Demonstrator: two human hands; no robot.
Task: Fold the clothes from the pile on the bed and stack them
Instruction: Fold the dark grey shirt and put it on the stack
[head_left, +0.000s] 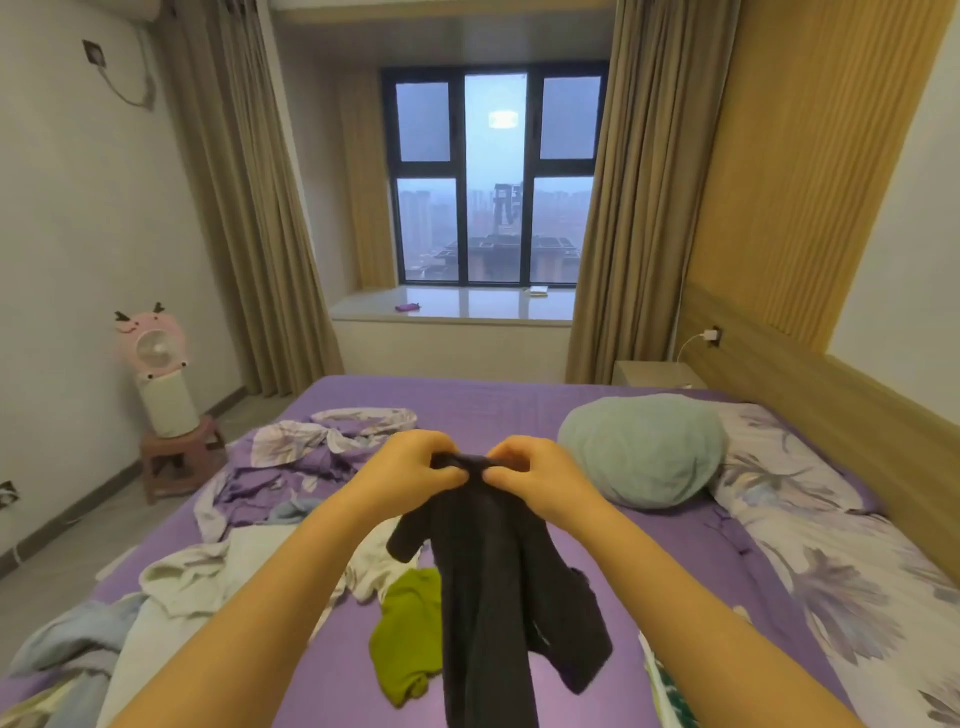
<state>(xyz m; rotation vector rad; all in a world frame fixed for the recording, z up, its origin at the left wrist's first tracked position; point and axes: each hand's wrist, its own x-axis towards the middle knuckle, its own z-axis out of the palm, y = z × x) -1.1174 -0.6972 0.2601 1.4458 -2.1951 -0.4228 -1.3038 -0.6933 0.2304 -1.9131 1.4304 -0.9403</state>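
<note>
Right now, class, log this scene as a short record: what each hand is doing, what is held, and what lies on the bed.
left hand: grips top edge of black garment
right hand: grips same edge
black garment: hangs down over bed
green garment: crumpled on bed, left of black one
white garment: unfolded, left
pillow: right, near headboard
folded stack: none in view
</note>
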